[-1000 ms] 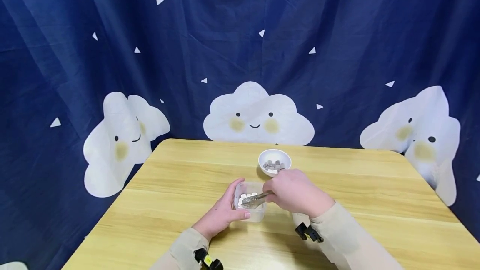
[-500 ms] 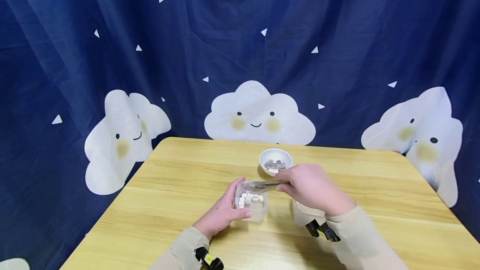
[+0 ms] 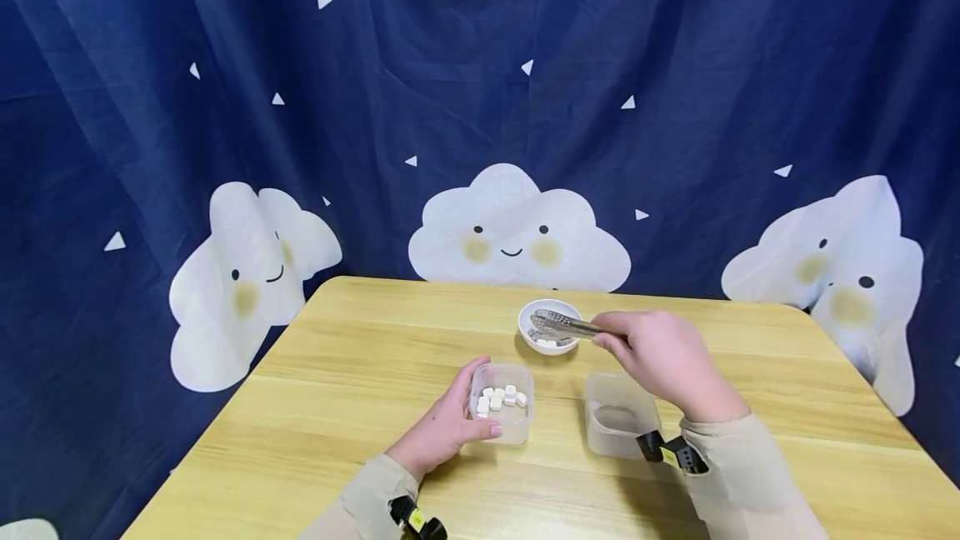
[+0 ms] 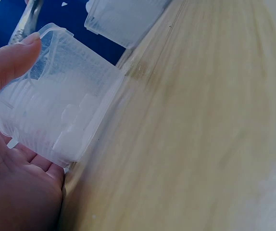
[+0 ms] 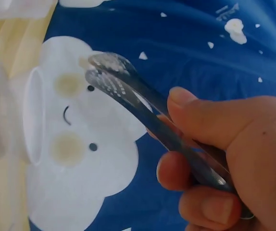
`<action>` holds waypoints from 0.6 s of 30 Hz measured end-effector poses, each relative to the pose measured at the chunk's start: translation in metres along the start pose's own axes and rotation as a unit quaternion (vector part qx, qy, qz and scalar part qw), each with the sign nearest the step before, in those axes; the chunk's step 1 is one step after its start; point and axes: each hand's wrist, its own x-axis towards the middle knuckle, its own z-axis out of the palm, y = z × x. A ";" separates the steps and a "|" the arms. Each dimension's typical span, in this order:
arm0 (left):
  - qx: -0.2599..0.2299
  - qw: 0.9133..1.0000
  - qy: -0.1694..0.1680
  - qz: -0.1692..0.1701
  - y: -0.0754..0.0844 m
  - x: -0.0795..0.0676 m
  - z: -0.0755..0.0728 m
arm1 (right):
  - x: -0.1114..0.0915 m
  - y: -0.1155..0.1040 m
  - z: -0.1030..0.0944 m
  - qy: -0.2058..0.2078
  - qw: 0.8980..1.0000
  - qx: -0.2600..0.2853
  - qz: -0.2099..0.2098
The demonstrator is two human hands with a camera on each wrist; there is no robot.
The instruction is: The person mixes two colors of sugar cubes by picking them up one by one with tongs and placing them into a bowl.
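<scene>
My left hand (image 3: 442,427) grips a clear plastic box (image 3: 504,437) on the table, thumb on the near side and fingers along the left. Small white cubes (image 3: 497,404) lie inside it. Metal tongs (image 3: 573,326) with perforated tips are held in my right hand (image 3: 663,357), thumb on one arm and fingers curled round the other. Their tips are over the white bowl (image 3: 552,351), which contains grey and white cubes (image 3: 542,342). The right wrist view shows the tong tips (image 5: 106,72) near each other; whether a cube is between them I cannot tell.
A second clear plastic box (image 3: 600,390) stands right of the first, partly behind my right wrist, with a greyish oval patch at its bottom. The wooden table (image 3: 375,340) ends at a dark blue curtain (image 3: 360,107) printed with clouds.
My right hand has lifted the tongs out of the left box and carried them right and away to above the bowl. The second box has come into view. My left hand stays on its box.
</scene>
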 end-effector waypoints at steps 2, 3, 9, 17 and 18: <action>0.006 1.000 0.001 -0.001 -0.001 0.000 0.000 | -0.001 0.003 0.002 0.001 1.000 -0.007 0.010; 0.008 1.000 0.002 -0.001 -0.001 0.000 0.000 | -0.002 0.005 0.004 0.001 1.000 -0.010 0.016; -0.004 1.000 -0.002 0.002 -0.001 0.000 0.000 | -0.003 0.016 0.013 -0.021 0.998 -0.028 0.052; -0.008 1.000 -0.005 0.006 0.001 -0.001 0.000 | -0.005 0.025 0.027 -0.046 0.995 -0.043 0.080; -0.007 1.000 -0.005 0.005 0.001 -0.001 0.001 | -0.005 0.024 0.027 -0.047 0.995 -0.043 0.082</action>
